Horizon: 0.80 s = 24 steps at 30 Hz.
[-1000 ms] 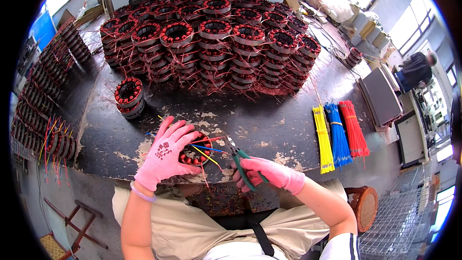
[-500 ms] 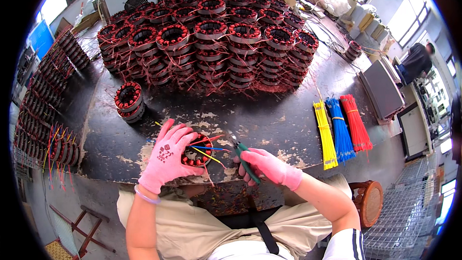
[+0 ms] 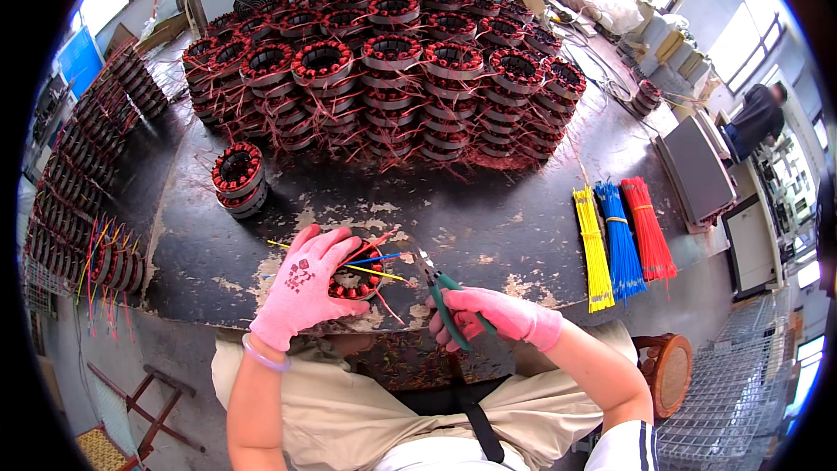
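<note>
A motor stator (image 3: 375, 283) with red windings lies near the table's front edge. My left hand (image 3: 305, 283), in a pink glove, is closed round its left side, partly hiding it. Red, blue and yellow wires stick out of the ring toward the right. In my right hand (image 3: 501, 312), also gloved in pink, is a pair of green-handled pliers (image 3: 425, 265). Their handles are spread, and the jaws are beside the tip of the blue wire (image 3: 384, 258); whether they touch it I cannot tell.
Tall stacks of stators (image 3: 392, 52) fill the back of the table, with more at the far left (image 3: 70, 183). Two stacked stators (image 3: 237, 167) stand behind my left hand. Bundles of yellow (image 3: 594, 253), blue (image 3: 620, 249) and red wires (image 3: 650, 235) lie right. A person (image 3: 757, 118) is in the background.
The plier handles have spread wider apart in my right hand, and the jaws are closer to the wire ends. My left hand still holds the stator.
</note>
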### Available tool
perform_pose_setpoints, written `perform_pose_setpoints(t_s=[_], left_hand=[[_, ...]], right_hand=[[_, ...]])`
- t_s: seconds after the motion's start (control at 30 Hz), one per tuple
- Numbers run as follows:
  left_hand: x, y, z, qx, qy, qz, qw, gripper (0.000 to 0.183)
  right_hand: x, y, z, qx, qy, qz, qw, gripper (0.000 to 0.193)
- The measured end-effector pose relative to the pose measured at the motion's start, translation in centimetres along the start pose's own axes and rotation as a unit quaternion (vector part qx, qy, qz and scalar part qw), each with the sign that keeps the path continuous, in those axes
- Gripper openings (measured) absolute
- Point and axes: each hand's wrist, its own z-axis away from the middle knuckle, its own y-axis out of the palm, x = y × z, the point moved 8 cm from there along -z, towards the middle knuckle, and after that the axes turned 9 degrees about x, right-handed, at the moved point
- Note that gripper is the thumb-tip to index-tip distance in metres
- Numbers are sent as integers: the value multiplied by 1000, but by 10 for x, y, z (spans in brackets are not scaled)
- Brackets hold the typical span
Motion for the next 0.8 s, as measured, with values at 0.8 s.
perform_pose_setpoints(t_s=[0.8], left_hand=[[0,0,2,-12,1,-9,1000,91]], right_hand=[[7,6,-3,-54,-16,30,998,46]])
